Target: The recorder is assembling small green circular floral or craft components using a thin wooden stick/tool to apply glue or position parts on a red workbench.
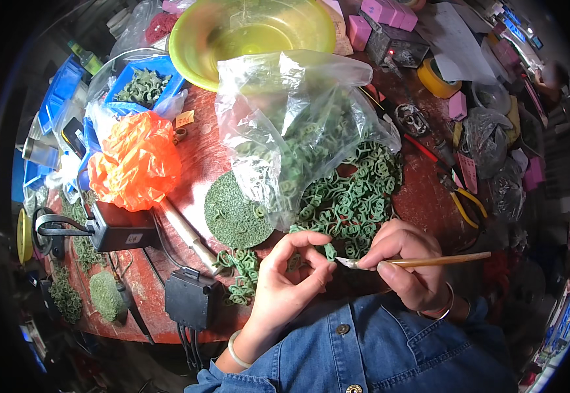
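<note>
One green waxlike piece: pinched in the left hand.
Wooden-handled knife: clasped in the right hand, tip beside the piece.
Blade: pushed too hard, could slip into the left thumb or snap the piece.

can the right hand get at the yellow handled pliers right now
Probably yes: the yellow-handled pliers lie beyond the right hand on its right, with nothing visible covering them. Its grip is taken up by a wooden-handled tool, though, so that likely needs setting down first.
</note>
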